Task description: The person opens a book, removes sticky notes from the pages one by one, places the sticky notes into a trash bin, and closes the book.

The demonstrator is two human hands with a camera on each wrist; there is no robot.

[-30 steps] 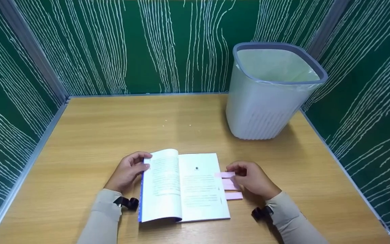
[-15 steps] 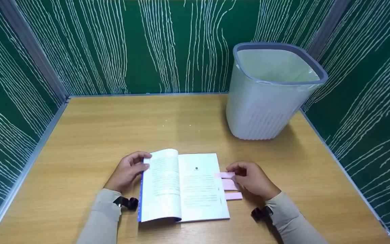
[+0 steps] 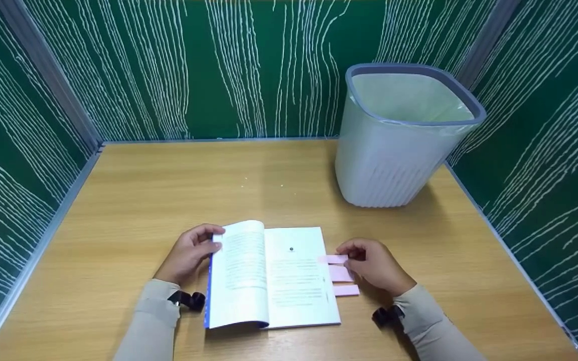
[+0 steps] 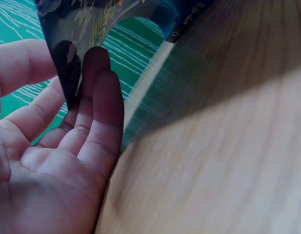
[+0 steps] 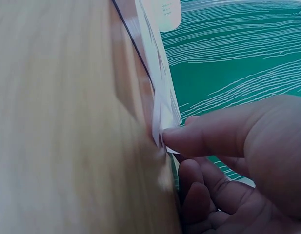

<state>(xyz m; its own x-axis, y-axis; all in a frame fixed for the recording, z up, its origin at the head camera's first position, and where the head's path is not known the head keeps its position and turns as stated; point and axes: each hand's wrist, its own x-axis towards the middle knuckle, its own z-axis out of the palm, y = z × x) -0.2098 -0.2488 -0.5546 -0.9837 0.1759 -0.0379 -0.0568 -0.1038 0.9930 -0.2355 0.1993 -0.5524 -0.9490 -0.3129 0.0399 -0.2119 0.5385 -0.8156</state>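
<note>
An open book (image 3: 299,281) lies near the table's front, its left pages curling up. The left hand (image 3: 188,254) grips the book's left edge, thumb on the page; in the left wrist view the fingers of that hand (image 4: 67,151) lie behind the dark cover (image 4: 67,44). Pink strips (image 3: 340,273) stick out of the book's right edge. The right hand (image 3: 377,265) pinches one of them between thumb and fingers. In the right wrist view the thumb of the right hand (image 5: 238,156) presses on a pale strip (image 5: 157,119) beside the page edges.
A light grey bin (image 3: 384,160) with a liner and darker rim stands at the back right of the wooden table (image 3: 178,185). Small white specks lie mid-table. Green panels with white lines (image 3: 289,65) enclose the back and sides.
</note>
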